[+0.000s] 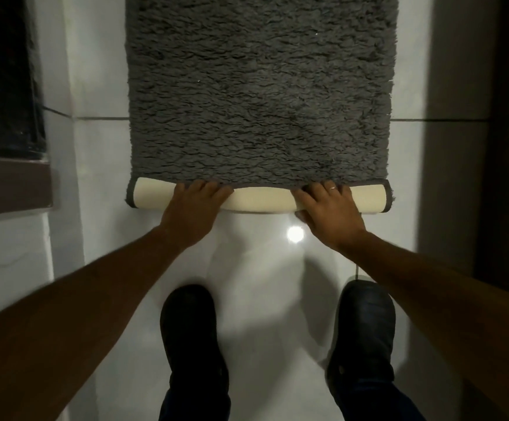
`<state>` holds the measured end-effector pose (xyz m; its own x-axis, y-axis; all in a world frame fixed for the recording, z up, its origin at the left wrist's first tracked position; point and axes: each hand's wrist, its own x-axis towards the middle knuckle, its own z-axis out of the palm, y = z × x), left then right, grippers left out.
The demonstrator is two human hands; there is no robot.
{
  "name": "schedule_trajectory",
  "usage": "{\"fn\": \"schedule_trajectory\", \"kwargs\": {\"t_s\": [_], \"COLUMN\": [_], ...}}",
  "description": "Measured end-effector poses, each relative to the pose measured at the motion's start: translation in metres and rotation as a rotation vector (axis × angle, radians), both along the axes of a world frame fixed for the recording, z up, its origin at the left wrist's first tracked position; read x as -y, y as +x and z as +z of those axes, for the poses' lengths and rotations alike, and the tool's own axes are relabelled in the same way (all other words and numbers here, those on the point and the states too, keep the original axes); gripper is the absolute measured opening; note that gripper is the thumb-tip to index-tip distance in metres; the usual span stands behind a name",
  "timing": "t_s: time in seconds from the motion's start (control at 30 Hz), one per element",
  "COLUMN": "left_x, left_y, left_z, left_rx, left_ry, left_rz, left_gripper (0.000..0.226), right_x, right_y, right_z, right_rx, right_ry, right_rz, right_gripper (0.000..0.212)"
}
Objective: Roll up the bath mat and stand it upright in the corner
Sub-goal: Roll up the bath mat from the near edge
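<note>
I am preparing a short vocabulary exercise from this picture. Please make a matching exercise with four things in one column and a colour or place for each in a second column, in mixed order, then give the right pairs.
Things:
1. top side of the bath mat
2. rolled edge of the mat
3. shoes
4. ring

Descriptions:
A. cream, under both hands
B. on a finger of the right hand
C. grey and shaggy
D. black, on the white floor

Pairs: 1-C, 2-A, 3-D, 4-B. The left hand also presses on the rolled edge.
</note>
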<state>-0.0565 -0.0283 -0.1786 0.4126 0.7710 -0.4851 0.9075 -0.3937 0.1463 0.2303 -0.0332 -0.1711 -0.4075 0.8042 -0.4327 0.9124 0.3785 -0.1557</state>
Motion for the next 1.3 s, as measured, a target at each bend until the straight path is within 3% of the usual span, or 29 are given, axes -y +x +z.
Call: {"fn": "schedule_trajectory", "kwargs": {"t_s": [0.17,0.3,0.37,0.5,0.57,0.6,0.67,0.73,0.83,0.97,1.07,1.2,1.3], "left_x": [-0.014,-0.031,-0.036,-0.014,0.0,0.005,0.014,0.018,0.004,-0.022,-0.028,-0.029,-0.04], "left_y": [-0.002,-0.006,-0.004,0.008,0.013,0.014,0.011,0.005,0.003,0.002,-0.003,0.0,-0.001], "left_z": [0.017,0.023,0.024,0.018,0.012,0.008,0.001,-0.004,-0.007,-0.001,0.008,0.022,0.024], "left_rx": [0.17,0.158,0.171,-0.007,-0.014,-0.002,-0.094,-0.203,-0.202,0.002,0.096,0.173,0.221], "left_ry": [-0.145,-0.498,-0.521,0.06,0.189,0.186,0.093,0.051,0.083,0.118,-0.002,-0.437,-0.646], "left_rz": [0.124,0.241,0.302,0.134,0.108,0.113,0.078,0.0,-0.021,0.125,0.184,0.266,0.364], "left_gripper": [0.035,0.039,0.04,0.024,0.023,0.033,0.071,0.098,0.086,0.052,0.044,0.044,0.041], "right_x": [-0.027,-0.052,-0.059,-0.055,-0.045,-0.039,-0.031,-0.026,-0.026,-0.043,-0.056,-0.053,-0.047], "right_y": [0.012,0.013,0.01,0.002,-0.002,-0.003,-0.002,0.001,0.005,0.005,0.017,0.027,0.027], "right_z": [0.01,0.015,0.013,0.005,0.0,-0.002,-0.004,-0.003,-0.005,-0.003,0.007,0.015,0.014], "right_rx": [-0.151,-0.15,-0.141,-0.154,-0.074,-0.037,-0.042,-0.053,0.041,-0.043,-0.189,-0.196,-0.225], "right_ry": [-0.243,-0.617,-0.656,-0.316,-0.061,0.041,0.162,0.152,0.087,0.076,-0.068,-0.403,-0.516], "right_rz": [-0.049,-0.198,-0.246,-0.268,-0.195,-0.139,-0.098,-0.097,-0.004,-0.011,-0.074,-0.198,-0.313], "right_gripper": [0.037,0.041,0.043,0.033,0.03,0.029,0.026,0.044,0.075,0.05,0.045,0.051,0.052]}}
